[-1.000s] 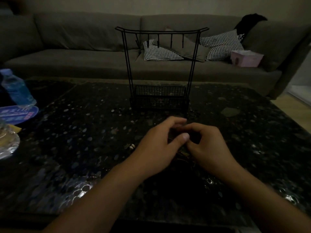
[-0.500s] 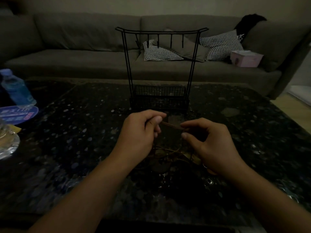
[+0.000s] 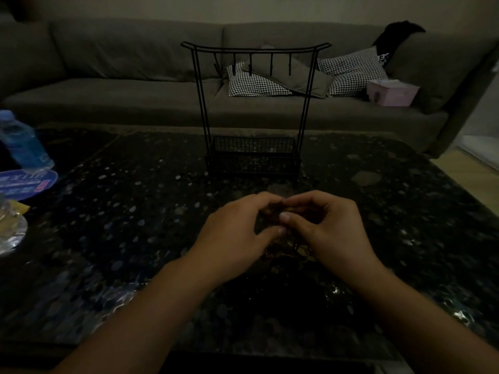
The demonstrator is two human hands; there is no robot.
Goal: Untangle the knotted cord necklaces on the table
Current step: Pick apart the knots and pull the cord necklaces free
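Black wire rack point(image 3: 253, 147) is standing on the tabletop point(image 3: 135, 225) just beyond both hands point(image 3: 280, 225), blocking any straight reach forward; bare speckled tabletop is lying open on both sides of it. To the left, room is running wide until the far edge, where a blue bottle point(image 3: 24, 144), a blue round card point(image 3: 24, 183) and a clear plastic item point(image 3: 9, 233) are crowding it. To the right, the tabletop is staying open out to its edge, and the near strip under the forearms is also open.

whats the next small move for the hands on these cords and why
Probably ease the hands apart a little to open the knot: the left hand and right hand both pinch the cord necklaces close together, and the tangle beneath them looks bunched on the table.
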